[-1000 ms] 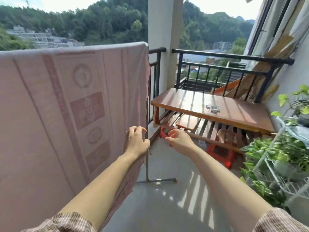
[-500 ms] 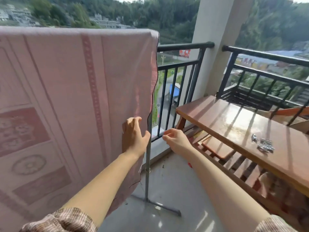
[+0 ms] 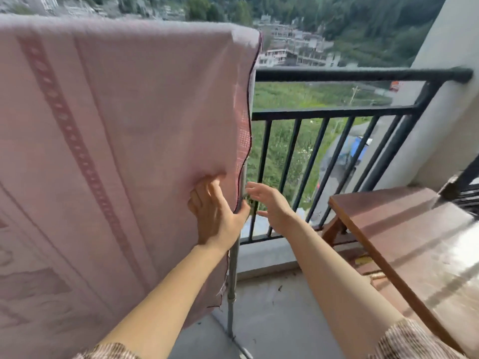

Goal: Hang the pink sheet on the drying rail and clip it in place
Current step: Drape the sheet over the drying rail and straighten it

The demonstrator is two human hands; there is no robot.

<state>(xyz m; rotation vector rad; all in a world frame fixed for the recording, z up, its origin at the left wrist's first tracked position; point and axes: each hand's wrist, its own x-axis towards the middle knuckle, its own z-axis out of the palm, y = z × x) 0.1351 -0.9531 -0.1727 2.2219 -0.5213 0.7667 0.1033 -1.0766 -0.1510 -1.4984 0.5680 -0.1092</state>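
Since 0.5 s ago the right hand [image 3: 269, 203] has spread its fingers out of a pinch. L to R now: woven pink patterned sheet [image 3: 116, 125] drapes over the top rail, hiding it, so hanging looks done. Left hand [image 3: 215, 211] presses flat near its right edge, thumb at the hem by the grey metal rack post [image 3: 233, 281]. Right hand is released, empty, just beside the post. No clip visible on the sheet; clipping prob. still to do.

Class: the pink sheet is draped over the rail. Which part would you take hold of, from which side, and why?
Probably the free right edge of the pink sheet, pinched from the right, where the open right hand hovers. That hem hangs loose beside the upright pole; the rest is one flat face, which the left hand only presses.
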